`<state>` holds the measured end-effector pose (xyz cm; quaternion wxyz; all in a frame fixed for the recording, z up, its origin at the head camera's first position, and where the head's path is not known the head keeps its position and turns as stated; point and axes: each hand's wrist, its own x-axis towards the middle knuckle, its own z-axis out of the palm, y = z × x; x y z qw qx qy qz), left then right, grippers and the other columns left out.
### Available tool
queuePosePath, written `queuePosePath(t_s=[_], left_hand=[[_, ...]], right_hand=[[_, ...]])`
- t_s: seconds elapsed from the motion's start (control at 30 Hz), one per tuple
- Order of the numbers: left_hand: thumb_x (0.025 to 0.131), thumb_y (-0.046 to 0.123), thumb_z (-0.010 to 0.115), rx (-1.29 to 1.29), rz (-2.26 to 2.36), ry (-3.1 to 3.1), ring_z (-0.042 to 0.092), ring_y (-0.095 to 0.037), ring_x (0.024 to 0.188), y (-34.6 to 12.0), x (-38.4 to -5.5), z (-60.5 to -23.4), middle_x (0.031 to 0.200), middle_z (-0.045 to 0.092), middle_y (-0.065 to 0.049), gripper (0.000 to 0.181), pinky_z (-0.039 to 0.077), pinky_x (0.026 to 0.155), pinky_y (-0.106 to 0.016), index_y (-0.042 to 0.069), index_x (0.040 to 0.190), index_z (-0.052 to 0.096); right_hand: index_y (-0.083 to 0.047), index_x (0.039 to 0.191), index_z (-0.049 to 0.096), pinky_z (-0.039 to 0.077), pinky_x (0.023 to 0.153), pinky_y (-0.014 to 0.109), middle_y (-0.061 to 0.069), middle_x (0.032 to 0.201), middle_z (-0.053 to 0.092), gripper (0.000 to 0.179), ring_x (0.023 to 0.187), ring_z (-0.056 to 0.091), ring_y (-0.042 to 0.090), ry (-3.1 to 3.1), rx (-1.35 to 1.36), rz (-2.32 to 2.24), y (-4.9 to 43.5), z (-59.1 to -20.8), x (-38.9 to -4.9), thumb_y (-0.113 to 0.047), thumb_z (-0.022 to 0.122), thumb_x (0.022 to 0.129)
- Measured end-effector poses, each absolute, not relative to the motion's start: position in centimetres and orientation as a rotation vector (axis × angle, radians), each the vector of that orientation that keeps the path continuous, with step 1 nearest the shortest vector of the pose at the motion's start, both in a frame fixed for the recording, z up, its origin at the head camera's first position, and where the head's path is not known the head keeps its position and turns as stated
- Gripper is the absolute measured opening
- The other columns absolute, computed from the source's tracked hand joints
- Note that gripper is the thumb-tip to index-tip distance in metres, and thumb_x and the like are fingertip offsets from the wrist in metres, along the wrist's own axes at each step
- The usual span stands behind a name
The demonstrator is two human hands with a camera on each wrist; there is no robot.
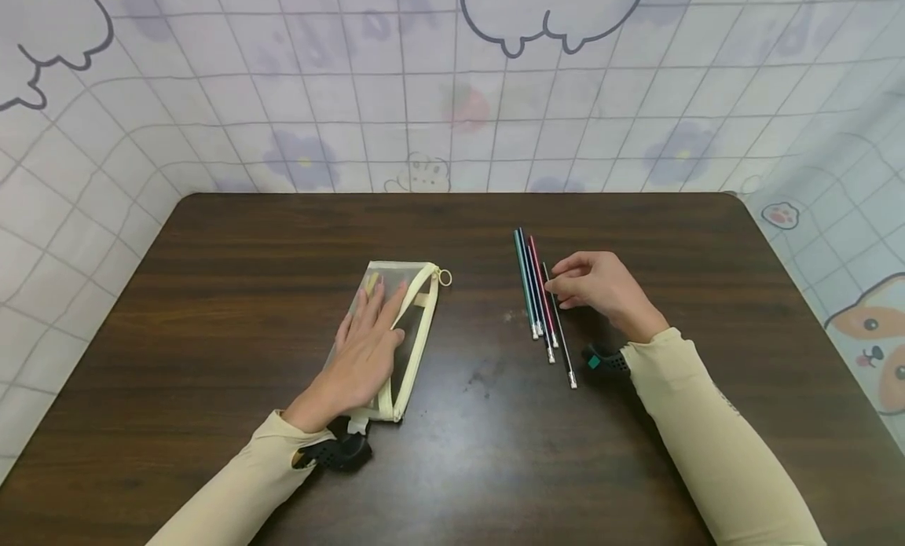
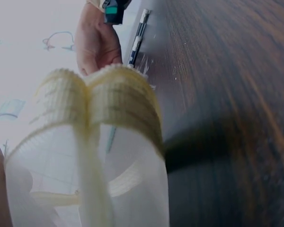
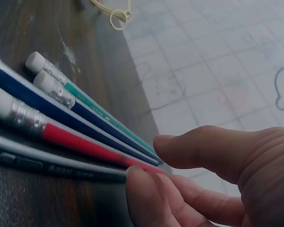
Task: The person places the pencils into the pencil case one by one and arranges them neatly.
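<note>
1. The left hand [image 1: 364, 365] lies palm down on the see-through pouch [image 1: 419, 349], its fingers straight and slightly spread, pressing on the top.
2. The pouch rests left of the middle of the dark wooden table [image 1: 212, 310]. A gap shows between the pale yellow bands along its right side, and a ring pull [image 1: 445, 278] sits at its far right corner.
3. The right hand [image 1: 601, 291] is at the pencils, right of the middle, fingers bent and close to the dark pencil [image 3: 71, 171]. I cannot tell whether they pinch it or only touch it.
4. Five pencils lie on the table to the right of the pouch, well apart from it, eraser ends pointing near. The teal pencil [image 1: 525, 283] is leftmost, then two dark blue pencils [image 3: 42, 103], then the red pencil [image 3: 80, 144]; the dark one is rightmost, its eraser nearest.
5. Both forearms wear cream sleeves [image 1: 707, 428], with a black device [image 1: 342, 453] at the left wrist and another at the right.
6. Grid-patterned cloth [image 1: 424, 82] with flowers and cartoon animals stands beyond the far edge.
</note>
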<state>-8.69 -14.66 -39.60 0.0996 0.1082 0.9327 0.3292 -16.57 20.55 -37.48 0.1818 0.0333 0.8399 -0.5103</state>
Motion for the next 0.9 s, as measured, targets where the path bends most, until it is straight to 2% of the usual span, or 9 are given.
queuePosePath(t_s=[0.3, 0.43, 0.6, 0.9], left_hand=[[0.108, 0.023, 0.029, 0.319, 0.972, 2.761, -0.012, -0.037, 0.164, -14.7, -8.7, -39.4, 0.177, -0.004, -0.01, 0.064, -0.001, 0.125, -0.07, 0.034, 0.168, 0.008], [0.108, 0.022, 0.029, 0.327, 0.97, 2.766, -0.011, -0.038, 0.164, -14.7, -8.5, -39.5, 0.177, -0.004, -0.011, 0.064, -0.001, 0.124, -0.07, 0.033, 0.168, 0.008], [0.109, 0.023, 0.029, 0.332, 0.975, 2.764, -0.011, -0.037, 0.164, -14.6, -8.3, -39.5, 0.177, -0.003, -0.01, 0.063, -0.001, 0.125, -0.07, 0.034, 0.168, 0.008], [0.109, 0.024, 0.028, 0.332, 0.956, 2.772, -0.012, -0.037, 0.164, -14.5, -8.3, -39.5, 0.177, -0.003, -0.011, 0.063, 0.001, 0.124, -0.07, 0.032, 0.168, 0.008]], right_hand=[[0.003, 0.124, 0.064, 0.064, 0.082, 0.033, 0.011, 0.106, 0.075, 0.049, 0.082, 0.076, 0.016, 2.373, 0.093, -1.335, 20.9, -37.7, -16.5, -0.025, 0.082, 0.088], [-0.001, 0.117, 0.067, 0.062, 0.089, 0.039, 0.011, 0.105, 0.075, 0.047, 0.081, 0.078, 0.015, 2.451, 0.082, -1.183, 20.4, -37.7, -16.2, -0.03, 0.085, 0.084], [-0.004, 0.112, 0.07, 0.057, 0.097, 0.046, 0.012, 0.108, 0.076, 0.041, 0.082, 0.079, 0.015, 2.506, 0.089, -1.071, 19.9, -37.4, -16.0, -0.031, 0.083, 0.085], [-0.006, 0.107, 0.073, 0.059, 0.093, 0.043, 0.011, 0.106, 0.078, 0.033, 0.078, 0.078, 0.012, 2.531, 0.109, -1.048, 19.7, -37.6, -16.0, -0.031, 0.081, 0.088]])
